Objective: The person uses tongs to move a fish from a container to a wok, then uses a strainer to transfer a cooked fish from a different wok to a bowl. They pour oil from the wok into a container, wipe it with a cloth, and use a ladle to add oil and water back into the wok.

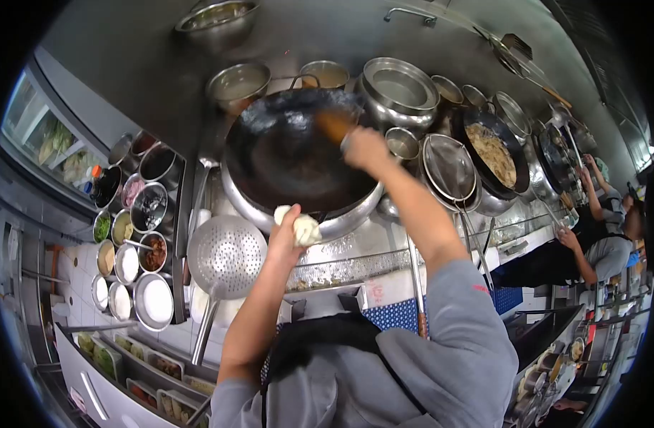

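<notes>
A large black wok sits on a steel ring in front of me, its inside dark, with no food visible in it. My right hand is closed on the handle of a brush, blurred by motion, over the wok's upper right side. At the wok's near rim my left hand is closed round a bunched white cloth. Just left of that hand lies a round perforated strainer, its long handle toward me.
Steel pots line the back. To the right are a wire strainer and a wok of food. Seasoning containers stand left; ingredient trays lie lower left. Co-workers stand at far right.
</notes>
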Motion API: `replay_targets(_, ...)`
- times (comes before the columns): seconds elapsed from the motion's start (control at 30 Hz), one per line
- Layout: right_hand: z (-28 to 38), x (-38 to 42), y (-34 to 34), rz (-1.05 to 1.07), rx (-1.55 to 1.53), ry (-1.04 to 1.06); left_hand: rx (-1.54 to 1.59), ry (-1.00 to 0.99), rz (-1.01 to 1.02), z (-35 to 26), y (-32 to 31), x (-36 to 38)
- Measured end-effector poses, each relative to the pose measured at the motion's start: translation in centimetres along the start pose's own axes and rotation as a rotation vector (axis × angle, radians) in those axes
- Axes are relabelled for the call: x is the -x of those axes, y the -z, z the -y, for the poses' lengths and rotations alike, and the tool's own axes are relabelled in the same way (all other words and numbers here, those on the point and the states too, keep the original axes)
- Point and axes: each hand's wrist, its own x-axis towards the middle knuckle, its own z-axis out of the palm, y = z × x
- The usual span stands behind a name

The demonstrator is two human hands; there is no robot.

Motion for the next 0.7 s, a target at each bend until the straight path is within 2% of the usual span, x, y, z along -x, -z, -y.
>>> replay_targets(0.03,2.6,2.2,0.6,0.241,-0.102,0.018,0.011,0.047,-0.032,-0.2,0.4,0.7)
replay_targets(0.1,4.6,7.6,4.2,0.396,-0.402,0.319,0.108,-0.024,0.097,-0.1,2.8,3.3)
replay_targets(0.17,2.1,7.6,8.6,0.488,-0.368,0.333,0.066,-0.07,0.073,0.0,5.4,4.8)
replay_targets(0.2,-1.7,5.4,8.0,0.45,-0.152,0.337,0.041,-0.073,0.048,0.7,6.7,6.4)
replay_targets(0.23,-4.1,3.3,8.4,0.347,0.047,0.198,0.046,-0.07,0.08,0.7,7.1,7.2)
replay_targets(0.27,-6.7,0.7,6.2,0.048,0.252,0.013,0.056,-0.079,0.118,0.4,7.0,7.7)
replay_targets(0.3,-6.0,-0.2,6.6,-0.151,0.026,-0.171,0.066,-0.073,0.141,0.3,7.2,8.5)
replay_targets(0.37,-3.6,-0.7,4.9,-0.282,-0.096,-0.352,0.063,-0.018,0.159,0.4,7.4,9.0)
replay_targets(0.43,-1.6,-0.2,-1.0,-0.006,-0.017,-0.154,-0.001,0.035,0.141,1.0,8.4,9.1)
replay_targets(0.5,3.9,5.4,2.7,0.327,-0.088,0.153,-0.045,0.032,0.161,0.5,9.4,10.7)
replay_targets(0.6,0.6,8.2,5.8,0.42,-0.442,0.422,-0.099,0.02,0.181,-0.7,11.4,13.4)
replay_targets(0.63,-3.5,6.2,5.6,0.489,-0.338,0.409,-0.103,0.047,0.192,-1.1,12.4,14.2)
replay_targets(0.67,-5.6,5.9,8.9,0.505,-0.043,0.198,-0.063,0.07,0.245,-0.9,13.6,14.3)
replay_targets(0.7,-7.6,6.3,9.8,0.288,0.118,-0.069,-0.019,0.09,0.305,-0.6,14.5,14.0)
